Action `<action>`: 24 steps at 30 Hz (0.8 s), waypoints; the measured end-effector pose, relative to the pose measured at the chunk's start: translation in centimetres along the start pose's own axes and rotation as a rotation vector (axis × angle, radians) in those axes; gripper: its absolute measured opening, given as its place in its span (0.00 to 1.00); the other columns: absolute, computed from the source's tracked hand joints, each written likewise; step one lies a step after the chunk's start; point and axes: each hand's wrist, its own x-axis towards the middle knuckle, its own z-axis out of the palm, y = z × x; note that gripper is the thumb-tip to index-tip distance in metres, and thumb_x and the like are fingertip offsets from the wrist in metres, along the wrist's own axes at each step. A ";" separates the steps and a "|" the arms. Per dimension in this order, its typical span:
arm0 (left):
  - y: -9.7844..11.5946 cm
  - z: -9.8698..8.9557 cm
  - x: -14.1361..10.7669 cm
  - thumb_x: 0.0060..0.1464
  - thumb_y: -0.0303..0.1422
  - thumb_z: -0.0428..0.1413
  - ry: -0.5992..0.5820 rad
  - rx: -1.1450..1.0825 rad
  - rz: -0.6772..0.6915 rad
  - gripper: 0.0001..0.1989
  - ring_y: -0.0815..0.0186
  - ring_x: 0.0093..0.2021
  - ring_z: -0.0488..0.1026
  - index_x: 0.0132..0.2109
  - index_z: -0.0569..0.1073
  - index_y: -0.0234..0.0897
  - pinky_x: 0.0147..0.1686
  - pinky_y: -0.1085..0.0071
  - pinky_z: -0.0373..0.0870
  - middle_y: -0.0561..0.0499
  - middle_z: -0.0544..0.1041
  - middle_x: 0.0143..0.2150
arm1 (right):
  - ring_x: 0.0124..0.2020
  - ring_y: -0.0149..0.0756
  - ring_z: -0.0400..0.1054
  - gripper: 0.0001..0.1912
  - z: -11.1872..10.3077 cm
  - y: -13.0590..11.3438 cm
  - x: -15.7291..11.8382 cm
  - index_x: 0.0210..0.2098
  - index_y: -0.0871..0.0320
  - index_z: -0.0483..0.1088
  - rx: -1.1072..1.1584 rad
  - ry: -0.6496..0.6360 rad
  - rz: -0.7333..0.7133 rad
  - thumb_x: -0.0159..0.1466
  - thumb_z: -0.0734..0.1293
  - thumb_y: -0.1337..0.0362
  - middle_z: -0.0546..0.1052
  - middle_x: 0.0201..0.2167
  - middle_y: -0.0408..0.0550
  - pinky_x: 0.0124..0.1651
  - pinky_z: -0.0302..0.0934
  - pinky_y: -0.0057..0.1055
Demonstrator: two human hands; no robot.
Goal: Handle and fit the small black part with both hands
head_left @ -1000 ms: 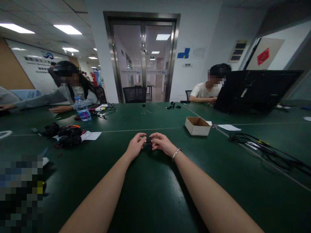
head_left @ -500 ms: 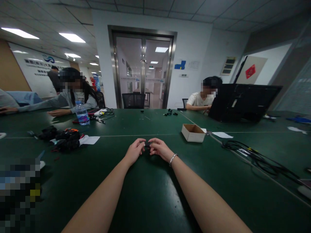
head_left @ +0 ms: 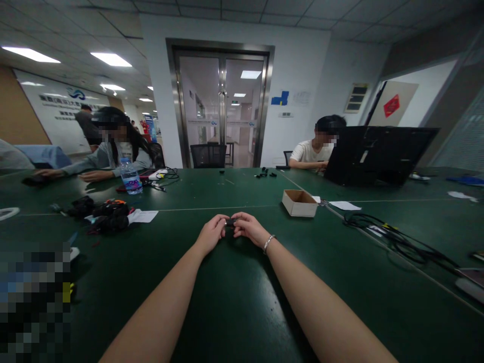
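Between my two hands is a small black piece (head_left: pixel 230 222), with a shiny metal-looking bit at its left end; it resembles a USB stick, but its exact kind is too small to tell. My left hand (head_left: pixel 212 235) pinches the left end with thumb and fingertips. On the opposite end, the fingers of my right hand (head_left: pixel 249 230) are closed, and a silvery bracelet circles that wrist. Both hands are low over the green table (head_left: pixel 227 282), fingertips nearly meeting. Fingers cover part of the piece.
An open cardboard box (head_left: pixel 300 203) stands right of my hands. Black cables (head_left: pixel 393 237) lie farther right, by a large monitor (head_left: pixel 381 154). Black gear (head_left: pixel 109 214) and a water bottle (head_left: pixel 130 177) are left. Small black pieces (head_left: pixel 265 173) lie at the far side. Two people sit across.
My hands keep hold of the small black piece, and slightly more of it shows. The view has shifted a little. At left, a co-worker's hand now rests by a dark object.
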 end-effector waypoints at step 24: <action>0.1 -0.3 0.3 0.50 0.33 0.51 0.027 -0.035 -0.008 0.15 0.72 0.25 0.66 0.47 0.71 0.36 0.24 0.77 0.61 0.52 0.71 0.30 | 0.20 0.26 0.68 0.09 0.2 -0.2 -0.1 0.37 0.62 0.67 -0.027 0.002 0.025 0.58 0.64 0.76 0.72 0.22 0.43 0.26 0.71 0.24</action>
